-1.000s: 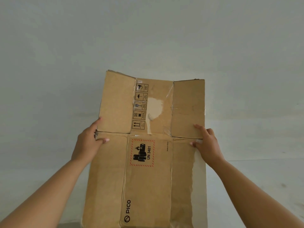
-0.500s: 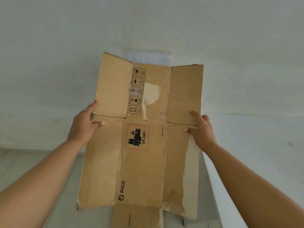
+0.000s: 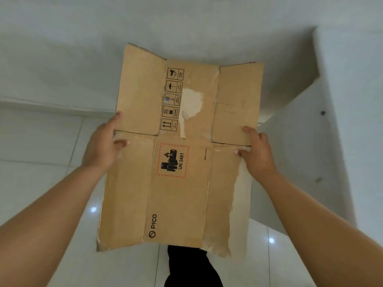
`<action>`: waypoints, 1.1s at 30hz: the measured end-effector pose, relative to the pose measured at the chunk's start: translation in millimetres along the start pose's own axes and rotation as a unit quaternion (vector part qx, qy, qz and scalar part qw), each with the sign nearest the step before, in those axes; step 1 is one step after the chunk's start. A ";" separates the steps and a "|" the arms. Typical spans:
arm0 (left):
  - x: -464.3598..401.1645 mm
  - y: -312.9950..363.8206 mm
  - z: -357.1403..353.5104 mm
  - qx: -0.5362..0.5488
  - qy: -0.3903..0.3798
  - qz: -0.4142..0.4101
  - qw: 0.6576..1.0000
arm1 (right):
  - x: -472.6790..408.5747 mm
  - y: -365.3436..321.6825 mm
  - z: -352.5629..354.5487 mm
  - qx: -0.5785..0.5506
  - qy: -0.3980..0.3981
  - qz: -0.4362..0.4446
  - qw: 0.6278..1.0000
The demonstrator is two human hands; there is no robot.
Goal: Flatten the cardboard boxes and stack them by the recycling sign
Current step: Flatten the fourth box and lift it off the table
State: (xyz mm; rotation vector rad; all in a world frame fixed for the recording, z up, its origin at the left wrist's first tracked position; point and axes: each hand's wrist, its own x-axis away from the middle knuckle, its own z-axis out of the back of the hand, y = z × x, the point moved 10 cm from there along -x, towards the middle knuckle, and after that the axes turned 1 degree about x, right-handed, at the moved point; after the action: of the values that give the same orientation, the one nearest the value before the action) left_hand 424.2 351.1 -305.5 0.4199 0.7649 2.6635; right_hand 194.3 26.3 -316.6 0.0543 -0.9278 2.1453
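A flattened brown cardboard box [image 3: 178, 204] hangs in front of me, held up off the floor. It shows a red-framed UN 3481 battery label, a PICO logo and a column of handling symbols. Its right edge is torn, with white paper showing. My left hand [image 3: 101, 150] grips the box's left edge at the flap fold, thumb on the front. My right hand [image 3: 257, 154] grips the right edge at the same height. The top flaps spread open above both hands. No recycling sign is in view.
Glossy white floor tiles [image 3: 41, 183] lie below. A white wall [image 3: 62, 59] runs behind, and a white wall corner [image 3: 323, 121] juts out on the right. My dark trouser leg [image 3: 186, 266] shows under the box.
The view has tilted down from the bare wall to the floor and my leg. The box stays in both hands with the same grip, now hanging lower in front of me.
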 end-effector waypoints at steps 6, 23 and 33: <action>-14.0 -85.0 -122.1 -0.027 -0.021 0.019 0.999 | -35.3 85.8 -120.7 0.002 -0.020 -0.013 1.000; -82.5 -228.0 -337.8 -0.152 -0.051 0.002 0.987 | -146.2 233.1 -366.5 0.087 -0.134 -0.004 0.987; -129.1 -271.3 -384.0 -0.170 -0.055 0.058 0.982 | -202.4 272.8 -401.3 0.079 -0.134 -0.007 0.988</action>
State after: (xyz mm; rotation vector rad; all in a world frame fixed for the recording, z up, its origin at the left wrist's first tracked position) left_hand 463.4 342.3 -791.4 0.5272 0.2493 2.7763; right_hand 250.2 33.4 -839.3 0.4370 -0.9000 2.2299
